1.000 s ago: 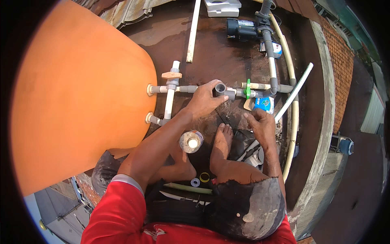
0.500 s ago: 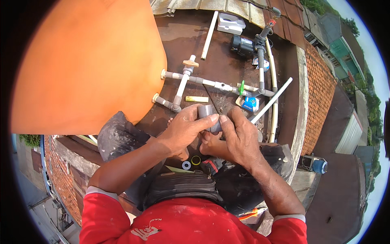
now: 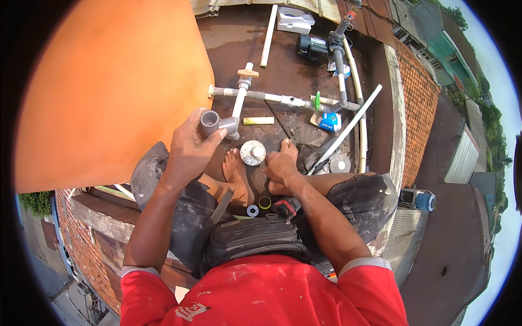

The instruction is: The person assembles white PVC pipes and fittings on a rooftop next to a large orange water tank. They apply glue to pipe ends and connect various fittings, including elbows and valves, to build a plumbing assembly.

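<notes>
My left hand (image 3: 191, 148) is closed around a grey plastic pipe fitting (image 3: 210, 124); its round open socket faces up and a second branch points right. Between my bare feet stands a round tin (image 3: 253, 152) with a pale, smeared top and a raised cap in the middle. Just right of this tin is my right hand (image 3: 281, 166), its fingers curled together. What they hold, if anything, is hidden. Beyond the hands, white and grey piping (image 3: 255, 95) with an orange-handled valve (image 3: 248, 73) runs from the large orange tank (image 3: 114, 92).
A loose white pipe (image 3: 348, 127) slants on the right, near a second round tin (image 3: 340, 163). A short yellowish pipe piece (image 3: 259, 120) lies ahead. Farther off are a dark pump (image 3: 312, 46) and a blue box (image 3: 329, 121). White tape (image 3: 252, 210) lies by my waist bag (image 3: 253, 239).
My hands have parted. The left has carried the grey fitting to the left and turned its socket upward; the right has come down beside the tin, which now shows.
</notes>
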A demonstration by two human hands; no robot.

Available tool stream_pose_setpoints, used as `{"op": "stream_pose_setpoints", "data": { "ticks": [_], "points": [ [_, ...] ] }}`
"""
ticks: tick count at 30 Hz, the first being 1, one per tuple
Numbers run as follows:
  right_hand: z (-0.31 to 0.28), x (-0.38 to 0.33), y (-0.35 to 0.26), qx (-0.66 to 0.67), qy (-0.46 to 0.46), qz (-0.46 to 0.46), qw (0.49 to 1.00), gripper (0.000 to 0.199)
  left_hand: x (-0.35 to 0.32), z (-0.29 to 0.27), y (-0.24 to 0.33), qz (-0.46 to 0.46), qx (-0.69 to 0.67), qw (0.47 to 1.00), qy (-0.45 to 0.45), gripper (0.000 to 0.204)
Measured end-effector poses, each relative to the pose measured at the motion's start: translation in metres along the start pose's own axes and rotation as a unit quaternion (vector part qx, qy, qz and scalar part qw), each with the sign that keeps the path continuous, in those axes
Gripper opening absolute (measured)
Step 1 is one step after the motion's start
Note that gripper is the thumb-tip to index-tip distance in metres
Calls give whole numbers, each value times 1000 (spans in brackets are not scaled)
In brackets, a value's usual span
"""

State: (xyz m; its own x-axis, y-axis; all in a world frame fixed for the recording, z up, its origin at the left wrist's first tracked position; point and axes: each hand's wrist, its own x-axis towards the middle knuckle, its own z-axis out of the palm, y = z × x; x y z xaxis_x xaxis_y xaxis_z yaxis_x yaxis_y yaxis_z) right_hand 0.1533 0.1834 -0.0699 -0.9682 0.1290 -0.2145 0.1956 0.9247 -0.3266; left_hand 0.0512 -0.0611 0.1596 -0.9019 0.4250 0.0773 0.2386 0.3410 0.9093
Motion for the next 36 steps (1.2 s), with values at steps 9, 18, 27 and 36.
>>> {"op": "stream_pose_setpoints", "data": {
  "ticks": [9,18,27,36],
  "points": [
    [-42,15,-34,-24,-97,-16,995,31,8,11,-7,-46,-58,997,14,21],
    [-45,30,-56,15,-75,91,993,47,10,21,-3,-86,-120,988,33,25],
    [-4,43,-50,-93,-85,-56,990,31,6,6,-29,-145,-63,986,48,33],
    [-14,58,-1,80,-95,60,990,40,18,74,-146,-264,49,959,-90,38]
  ]
}}
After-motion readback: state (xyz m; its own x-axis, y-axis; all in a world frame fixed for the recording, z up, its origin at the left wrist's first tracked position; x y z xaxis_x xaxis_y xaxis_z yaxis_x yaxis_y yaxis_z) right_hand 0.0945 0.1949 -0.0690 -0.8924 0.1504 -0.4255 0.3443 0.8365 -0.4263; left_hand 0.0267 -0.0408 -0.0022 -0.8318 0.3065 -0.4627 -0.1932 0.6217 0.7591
